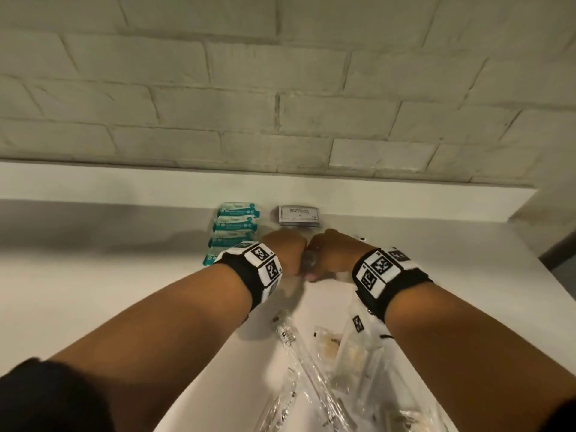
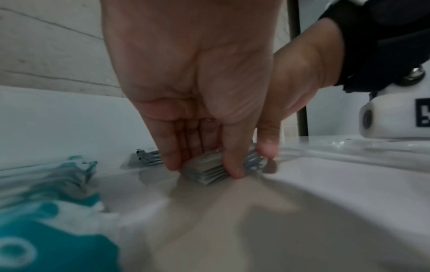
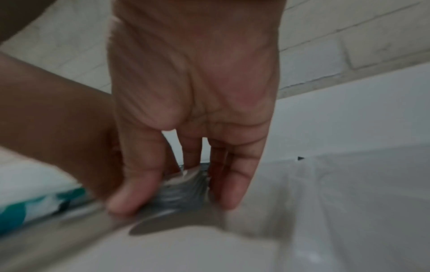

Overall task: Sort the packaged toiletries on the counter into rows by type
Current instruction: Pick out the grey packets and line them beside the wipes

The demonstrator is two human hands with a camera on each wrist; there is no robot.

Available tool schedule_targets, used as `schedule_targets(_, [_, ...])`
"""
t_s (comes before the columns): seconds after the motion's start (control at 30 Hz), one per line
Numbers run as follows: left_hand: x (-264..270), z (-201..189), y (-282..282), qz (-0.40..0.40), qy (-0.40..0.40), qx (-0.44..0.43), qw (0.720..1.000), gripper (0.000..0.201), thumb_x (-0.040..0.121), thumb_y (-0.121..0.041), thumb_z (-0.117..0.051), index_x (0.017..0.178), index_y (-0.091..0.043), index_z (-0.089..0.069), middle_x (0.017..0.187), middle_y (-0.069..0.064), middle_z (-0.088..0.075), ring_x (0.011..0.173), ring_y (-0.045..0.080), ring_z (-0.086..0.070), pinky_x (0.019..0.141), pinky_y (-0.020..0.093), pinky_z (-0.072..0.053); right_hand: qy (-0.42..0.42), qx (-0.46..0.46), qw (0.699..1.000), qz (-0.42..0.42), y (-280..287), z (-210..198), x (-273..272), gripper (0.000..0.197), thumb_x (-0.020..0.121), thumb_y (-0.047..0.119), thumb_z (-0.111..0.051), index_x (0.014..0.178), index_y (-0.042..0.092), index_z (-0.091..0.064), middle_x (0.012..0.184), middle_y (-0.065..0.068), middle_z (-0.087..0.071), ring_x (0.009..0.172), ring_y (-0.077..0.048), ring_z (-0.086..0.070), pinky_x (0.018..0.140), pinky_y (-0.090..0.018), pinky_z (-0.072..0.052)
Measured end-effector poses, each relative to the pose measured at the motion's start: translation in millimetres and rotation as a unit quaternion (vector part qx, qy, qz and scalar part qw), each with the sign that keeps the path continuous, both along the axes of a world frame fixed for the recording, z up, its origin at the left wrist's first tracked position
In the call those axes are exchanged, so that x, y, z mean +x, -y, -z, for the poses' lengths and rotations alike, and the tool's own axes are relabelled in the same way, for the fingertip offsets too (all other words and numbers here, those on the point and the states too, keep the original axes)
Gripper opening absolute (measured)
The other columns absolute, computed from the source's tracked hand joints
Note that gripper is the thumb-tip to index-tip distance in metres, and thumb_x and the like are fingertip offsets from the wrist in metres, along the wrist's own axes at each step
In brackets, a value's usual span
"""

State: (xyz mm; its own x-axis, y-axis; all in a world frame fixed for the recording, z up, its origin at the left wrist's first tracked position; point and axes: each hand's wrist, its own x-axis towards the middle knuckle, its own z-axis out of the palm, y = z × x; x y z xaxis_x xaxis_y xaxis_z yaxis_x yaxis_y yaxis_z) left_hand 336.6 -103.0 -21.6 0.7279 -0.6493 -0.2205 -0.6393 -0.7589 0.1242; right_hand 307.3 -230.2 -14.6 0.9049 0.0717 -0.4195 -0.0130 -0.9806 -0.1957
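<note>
Both hands' fingers [image 2: 235,165] pinching sachet stack [image 2: 207,171]

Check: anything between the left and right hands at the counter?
Yes. A small stack of grey sachets sits between them on the counter, left hand and right hand gripping it together. The left wrist view shows it best.

black wristbands [image 1: 246,275], white coded tags [image 1: 378,266]
</note>
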Motion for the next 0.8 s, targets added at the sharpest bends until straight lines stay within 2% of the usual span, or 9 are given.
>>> schedule_targets(0.03, [4,1,1,-0.005,0.0,-0.005,1.0,0.031,0.081,-0.037,-0.066,0.098,-0.01,-0.069,0.094,0.009,-0.069,0.084,0.027,-0.065,0.069,0.03,-0.05,0.012,-0.02,1.0,-0.014,4,2,1,0.047,0.073,0.036,-0.075,0.112,0.013,-0.065,0.104,-0.008,-0.059,0.092,-0.024,-0.061,0.077,-0.029,-0.047])
schedule_targets(0.1, [11,3,2,-0.012,0.003,-0.008,1.0,0.034,0.078,-0.04,-0.067,0.097,-0.012,-0.068,0.095,0.009,-0.069,0.085,0.027,-0.066,0.074,0.033,-0.054,0.036,-0.044,0.998,-0.028,6,6,4,0.042,0.071,0.028,-0.075,0.11,0.013,-0.065,0.108,-0.011,-0.057,0.097,-0.028,-0.06,0.075,-0.031,-0.048])
schedule_targets(0.23, [23,1,3,-0.023,0.01,-0.014,1.0,0.029,0.081,-0.032,-0.067,0.101,-0.011,-0.067,0.104,0.011,-0.068,0.095,0.029,-0.066,0.082,0.035,-0.054,0.052,-0.043,0.998,-0.012,4,6,17,0.019,0.078,0.02,-0.065,0.09,0.006,-0.071,0.081,-0.006,-0.058,0.089,-0.025,-0.063,0.064,-0.027,-0.042])
schedule_targets(0.27, [25,0,3,-0.023,0.012,-0.015,1.0,0.03,0.082,-0.032,-0.067,0.102,-0.011,-0.067,0.104,0.011,-0.068,0.096,0.029,-0.066,0.081,0.033,-0.054,0.052,-0.039,0.998,-0.006,4,4,19,0.019,0.078,0.019,-0.065,0.091,0.006,-0.07,0.084,-0.006,-0.06,0.086,-0.024,-0.063,0.064,-0.027,-0.043])
schedule_targets(0.33, [29,0,4,-0.018,0.016,-0.014,1.0,0.028,0.083,-0.031,-0.067,0.102,-0.012,-0.068,0.103,0.01,-0.068,0.094,0.028,-0.066,0.076,0.03,-0.051,0.056,-0.024,0.998,0.002,6,5,24,0.032,0.076,0.02,-0.07,0.105,0.007,-0.068,0.107,-0.008,-0.06,0.091,-0.024,-0.061,0.072,-0.028,-0.05])
schedule_targets(0.4, [31,0,5,-0.014,0.015,0.001,1.0,0.023,0.085,-0.024,-0.064,0.103,-0.011,-0.069,0.102,0.01,-0.068,0.092,0.027,-0.067,0.069,0.027,-0.047,0.053,-0.004,0.999,0.012,7,4,25,0.049,0.072,0.021,-0.076,0.118,0.01,-0.061,0.119,-0.008,-0.052,0.1,-0.027,-0.061,0.084,-0.033,-0.052])
schedule_targets(0.57, [35,1,7,-0.003,0.008,0.024,1.0,0.023,0.085,-0.016,-0.059,0.102,-0.006,-0.069,0.103,0.014,-0.066,0.091,0.03,-0.066,0.065,0.028,-0.045,0.056,-0.014,0.998,0.001,9,5,26,0.037,0.075,0.022,-0.074,0.11,0.011,-0.069,0.115,-0.013,-0.058,0.096,-0.027,-0.063,0.079,-0.03,-0.052])
schedule_targets(0.7, [37,3,7,-0.004,0.005,0.023,1.0,0.021,0.083,-0.018,-0.062,0.1,-0.009,-0.07,0.098,0.012,-0.068,0.085,0.028,-0.067,0.066,0.028,-0.049,0.05,0.008,0.999,0.009,12,3,23,0.047,0.073,0.029,-0.078,0.114,0.01,-0.067,0.115,-0.011,-0.059,0.099,-0.027,-0.062,0.082,-0.031,-0.051])
schedule_targets(0.8, [39,3,6,-0.016,-0.006,0.007,1.0,0.024,0.083,-0.016,-0.063,0.105,-0.008,-0.069,0.101,0.012,-0.068,0.089,0.028,-0.067,0.069,0.029,-0.05,0.053,0.009,0.998,0.011,12,3,24,0.046,0.074,0.03,-0.078,0.114,0.011,-0.067,0.114,-0.011,-0.062,0.099,-0.025,-0.062,0.083,-0.031,-0.051])
